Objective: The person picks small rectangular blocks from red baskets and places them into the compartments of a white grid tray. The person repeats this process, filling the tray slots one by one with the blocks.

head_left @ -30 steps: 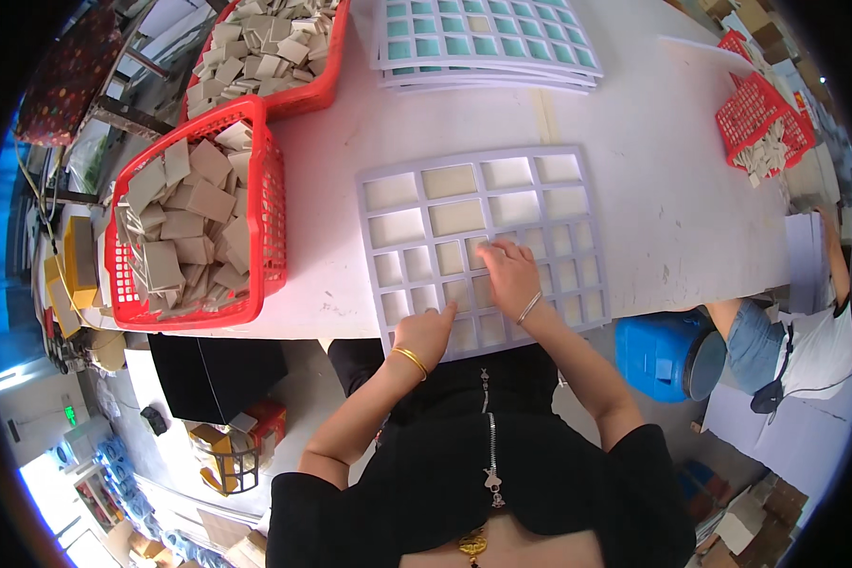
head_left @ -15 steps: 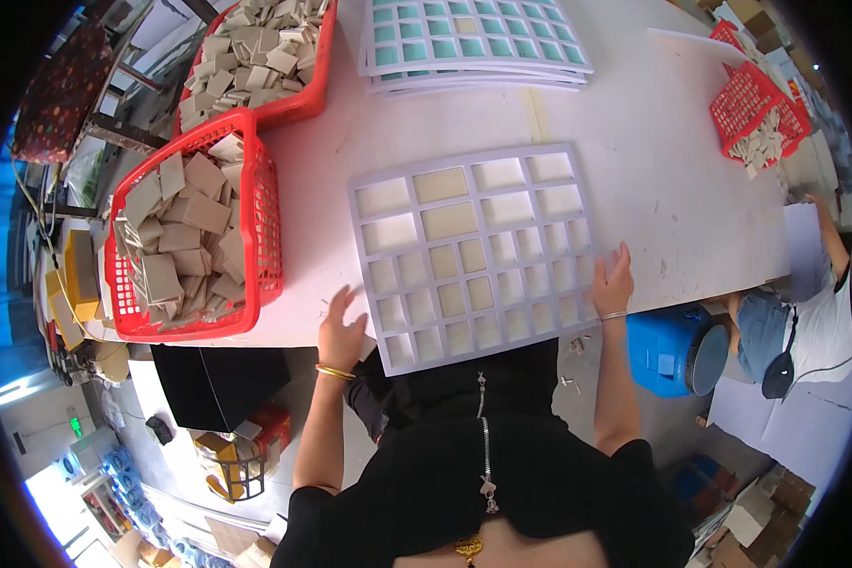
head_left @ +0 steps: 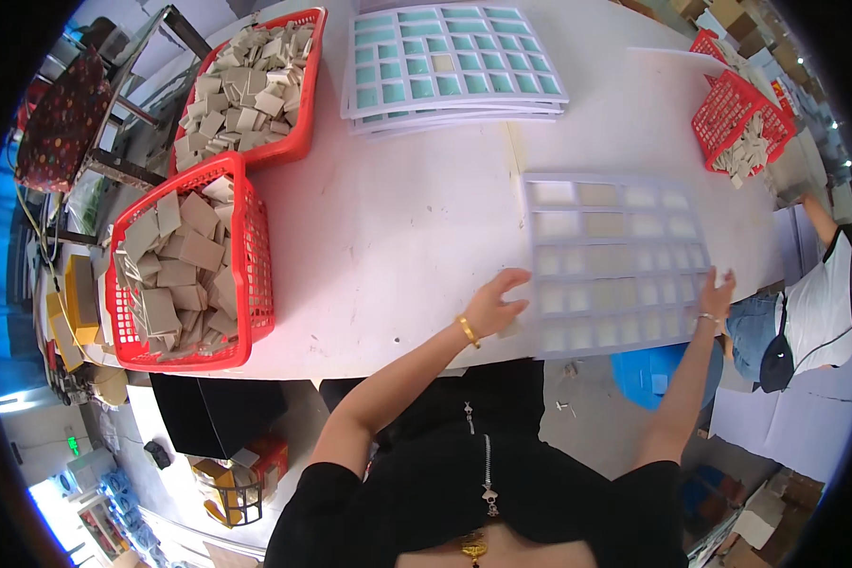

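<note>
A white compartment tray (head_left: 617, 276), blurred, is at the right part of the table near its front edge. Pale beige inserts show in a few of its compartments. My left hand (head_left: 495, 308) is by the tray's left edge, thumb and forefinger apart; a small beige square piece (head_left: 510, 329) shows under its palm, seemingly kept in the lower fingers, which are hidden. At the tray's right edge is my right hand (head_left: 717, 293), its fingers stretched out and spread against the rim.
Two red baskets, a near one (head_left: 239, 312) and a far one (head_left: 305, 123), hold many beige square pieces at the left. White trays with turquoise compartments (head_left: 454, 66) are stacked at the back. Another red basket (head_left: 729, 109) stands at far right, and a person (head_left: 814, 303) is beyond the right edge.
The tray has shifted to the right across the table from in front of me. Both my hands have moved right with it, the small beige piece staying at my left palm.
</note>
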A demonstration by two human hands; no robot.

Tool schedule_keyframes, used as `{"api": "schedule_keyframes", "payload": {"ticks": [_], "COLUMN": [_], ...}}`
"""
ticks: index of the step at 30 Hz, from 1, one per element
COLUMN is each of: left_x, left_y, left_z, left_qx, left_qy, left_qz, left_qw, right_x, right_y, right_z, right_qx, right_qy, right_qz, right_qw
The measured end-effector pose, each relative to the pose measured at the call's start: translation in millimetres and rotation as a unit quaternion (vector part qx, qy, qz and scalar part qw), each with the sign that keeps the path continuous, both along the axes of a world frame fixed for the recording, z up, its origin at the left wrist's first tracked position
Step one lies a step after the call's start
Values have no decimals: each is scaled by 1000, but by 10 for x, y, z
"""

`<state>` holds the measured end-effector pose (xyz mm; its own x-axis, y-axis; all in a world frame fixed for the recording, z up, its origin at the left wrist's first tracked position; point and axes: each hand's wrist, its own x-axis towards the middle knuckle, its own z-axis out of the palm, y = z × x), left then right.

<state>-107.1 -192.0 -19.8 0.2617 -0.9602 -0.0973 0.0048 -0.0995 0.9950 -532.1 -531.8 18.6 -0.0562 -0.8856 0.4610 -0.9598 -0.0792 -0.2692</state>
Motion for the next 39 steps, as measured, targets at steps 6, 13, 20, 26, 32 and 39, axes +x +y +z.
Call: {"api": "schedule_keyframes", "payload": {"ticks": [6,13,20,26,32,39], "left_x": [506,2512,3097,3058,3237,3310], "left_y": [-411,-311,-468,-628,-495,-342], "left_z": [-22,-607,-532,-516,-592,-714], "left_qx": [43,25,18,-6,2,65], "left_qy": [-66,-222,-113,-79,-145,-177], "left_qz": [161,469,416,330,341,378], "left_qw": [984,854,902,941,929,907], "right_x": [763,2112,4075,4530,4559,4318], "right_y": [97,-93,-413,-939,-883,-449], "right_z": [495,-756,-1186,-1467,-1420,-1242], "right_qx": [-81,99,294,265,291,254], "right_qy": [58,-135,-304,-405,-291,-464], "right_qz": [75,311,207,153,200,188], "right_qw": [992,936,882,862,889,828]}}
